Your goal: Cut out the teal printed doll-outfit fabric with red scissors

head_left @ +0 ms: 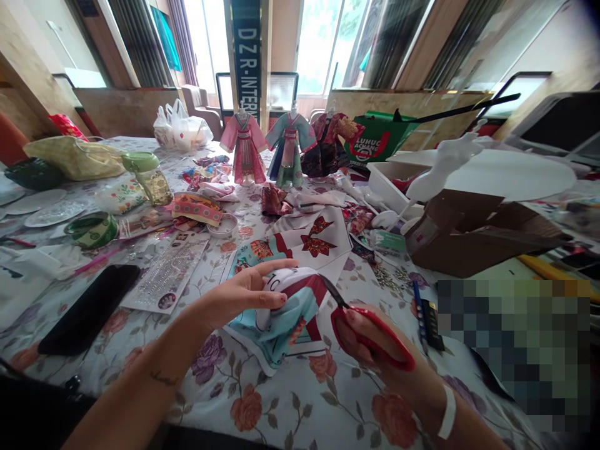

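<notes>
Pinches a folded piece of printed fabric (302, 309) with the left hand (234, 294), fingers laid over the top and thumb lower down on the bunched part. Grips red-handled scissors (341, 301) in the right hand (359, 328), closed around the loops. Points the dark blades leftward at the dark red part of the fabric, touching by the look of it — hard to make out, though, the exact meeting of blade and cloth. Wears a white band (447, 412) on the right wrist.

Lies in the middle of the floral tablecloth (253, 406), this fabric of turquoise, white and dark red, between both hands. Just behind, on flat white material, a red-and-gold butterfly-like motif (317, 237).

To the left, a black smartphone (89, 309), then a sheet of rhinestones (164, 275), with a green tape roll (92, 230) and a green-lidded jar (152, 181) farther back. Beyond, across the table, a pink miniature robe (244, 150), a blue-green miniature robe (291, 147) and a dark red miniature robe (330, 137) — all upright, side by side. To the right, an open cardboard box (459, 240), near a white mannequin torso (445, 159) and a green carrier bag (379, 134).
</notes>
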A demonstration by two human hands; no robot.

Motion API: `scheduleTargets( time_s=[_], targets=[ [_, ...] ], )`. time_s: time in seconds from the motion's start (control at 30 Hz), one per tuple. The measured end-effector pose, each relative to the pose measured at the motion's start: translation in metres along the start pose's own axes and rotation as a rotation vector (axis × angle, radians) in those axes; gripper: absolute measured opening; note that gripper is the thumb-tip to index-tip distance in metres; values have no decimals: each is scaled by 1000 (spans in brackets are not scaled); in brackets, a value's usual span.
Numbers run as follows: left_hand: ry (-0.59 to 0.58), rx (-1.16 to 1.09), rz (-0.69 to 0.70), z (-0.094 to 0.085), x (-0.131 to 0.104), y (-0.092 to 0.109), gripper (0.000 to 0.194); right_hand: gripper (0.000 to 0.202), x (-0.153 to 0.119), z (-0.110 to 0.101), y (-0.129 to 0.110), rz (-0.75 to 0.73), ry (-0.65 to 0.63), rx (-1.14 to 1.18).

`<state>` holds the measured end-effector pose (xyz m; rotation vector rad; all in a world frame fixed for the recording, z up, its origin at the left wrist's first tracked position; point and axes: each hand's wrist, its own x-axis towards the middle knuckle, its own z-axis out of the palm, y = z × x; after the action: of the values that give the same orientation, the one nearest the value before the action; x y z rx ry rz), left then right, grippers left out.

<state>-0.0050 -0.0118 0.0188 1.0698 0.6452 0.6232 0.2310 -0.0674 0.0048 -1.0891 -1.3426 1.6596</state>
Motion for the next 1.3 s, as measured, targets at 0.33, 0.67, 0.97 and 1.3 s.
scheduleTargets(
  time_s=[0.33,0.67,0.97,1.3],
  targets=[
    [183,-27,61,-16,-2,7,56,49,3,-3,-1,-113,97,104],
    [603,146,481,-15,4,26,27,50,9,-4,0,103,-21,-275],
    [421,748,487,17,0,97,25,51,5,-6,-8,32,2,-181],
    [262,1228,0,-34,-4,100,18,50,5,-9,-5,-20,221,-195]
  ],
)
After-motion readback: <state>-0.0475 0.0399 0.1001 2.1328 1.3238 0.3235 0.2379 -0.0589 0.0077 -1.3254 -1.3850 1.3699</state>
